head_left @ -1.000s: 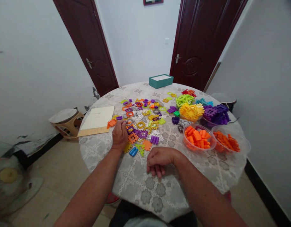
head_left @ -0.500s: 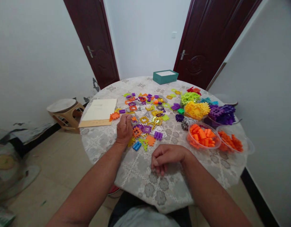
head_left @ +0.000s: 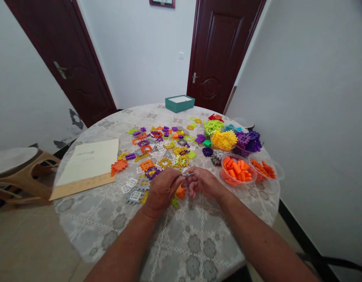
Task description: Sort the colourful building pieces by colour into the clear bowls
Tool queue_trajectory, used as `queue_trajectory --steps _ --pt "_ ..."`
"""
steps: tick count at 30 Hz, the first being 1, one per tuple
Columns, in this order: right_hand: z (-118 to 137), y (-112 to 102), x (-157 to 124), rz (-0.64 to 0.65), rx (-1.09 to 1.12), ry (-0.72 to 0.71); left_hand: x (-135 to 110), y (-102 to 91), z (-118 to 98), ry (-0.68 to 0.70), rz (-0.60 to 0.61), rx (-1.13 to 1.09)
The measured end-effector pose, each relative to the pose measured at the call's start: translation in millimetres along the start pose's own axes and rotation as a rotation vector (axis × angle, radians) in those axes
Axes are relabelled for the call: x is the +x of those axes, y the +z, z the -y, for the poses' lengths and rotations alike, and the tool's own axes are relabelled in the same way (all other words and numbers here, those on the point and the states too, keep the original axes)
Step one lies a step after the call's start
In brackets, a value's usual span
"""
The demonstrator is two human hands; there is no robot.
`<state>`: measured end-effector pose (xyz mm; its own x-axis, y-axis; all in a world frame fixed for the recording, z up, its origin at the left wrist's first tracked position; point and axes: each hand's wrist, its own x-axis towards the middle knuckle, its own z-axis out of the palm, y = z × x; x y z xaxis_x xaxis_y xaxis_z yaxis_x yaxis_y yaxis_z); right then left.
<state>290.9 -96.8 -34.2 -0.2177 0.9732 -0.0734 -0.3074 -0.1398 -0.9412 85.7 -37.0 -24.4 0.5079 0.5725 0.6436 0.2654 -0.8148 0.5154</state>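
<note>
My left hand (head_left: pixel 164 190) and my right hand (head_left: pixel 206 182) meet over the near side of the scattered plastic building pieces. Between their fingertips they pinch a small grey piece (head_left: pixel 186 175), seen nearly edge-on, mostly covered by the fingers. An orange piece (head_left: pixel 181 191) shows on the cloth below the hands, partly hidden. To the left of my left hand lie grey notched squares (head_left: pixel 143 183) and white window lattice pieces (head_left: pixel 135 195). A purple notched square (head_left: pixel 152 172) rests just beyond its knuckles.
Clear tubs at the right hold orange cylinder pieces (head_left: pixel 236 168), yellow pieces (head_left: pixel 224 139) and purple pieces (head_left: pixel 247 141). An open booklet (head_left: pixel 89 160) lies at the left. A green box (head_left: pixel 180 105) stands at the table's far edge. A stool (head_left: pixel 19 164) is beside the table.
My left hand has moved right and my right hand has risen toward it; both now pinch the grey piece. The camera view has turned to the right.
</note>
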Motion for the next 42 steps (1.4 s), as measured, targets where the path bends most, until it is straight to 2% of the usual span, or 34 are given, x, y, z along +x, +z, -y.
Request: queue_trajectory --steps 3,6,9,13,16,19,21,24,29,37,39,42 --pt "-3.1 -3.2 -4.1 0.003 -0.066 0.015 4.1 -5.5 -8.7 0.072 0.107 -0.035" --pt "-1.1 -7.8 -7.4 -0.017 -0.194 -0.009 6.6 -9.1 -10.4 0.069 0.156 -0.023" --pt "6.5 -12.1 -9.7 -0.026 -0.352 -0.025 9.5 -8.8 -7.6 0.067 0.216 -0.009" --pt "15.3 -13.8 -11.6 -0.060 -0.404 -0.008 22.8 -13.2 1.9 0.103 0.359 -0.047" --pt "17.5 -11.9 -11.6 -0.184 -0.483 -0.066 44.2 -20.4 20.1 0.039 0.465 0.002" --pt "17.0 -7.0 -9.8 -0.332 -0.626 -0.139 69.4 -20.4 49.3 -0.163 0.462 0.302" --pt "15.2 -2.1 -8.3 -0.353 -0.763 -0.187 83.6 -14.6 70.1 -0.290 0.529 0.521" --pt "9.9 4.8 -7.2 -0.297 -0.930 -0.302 97.2 -2.9 94.5 -0.353 0.607 0.665" --pt "3.6 8.5 -9.2 -0.244 -0.994 -0.449 104.1 7.3 112.2 -0.339 0.621 0.661" --pt "6.2 7.9 -11.3 -0.279 -0.937 -0.448 94.2 4.8 119.6 -0.337 0.550 0.661" --pt "5.4 9.5 -11.3 -0.268 -0.937 -0.449 89.9 3.7 120.2 -0.340 0.493 0.645" --pt "3.4 11.2 -10.4 -0.267 -0.936 -0.462 84.4 0.9 122.1 -0.350 0.330 0.521"
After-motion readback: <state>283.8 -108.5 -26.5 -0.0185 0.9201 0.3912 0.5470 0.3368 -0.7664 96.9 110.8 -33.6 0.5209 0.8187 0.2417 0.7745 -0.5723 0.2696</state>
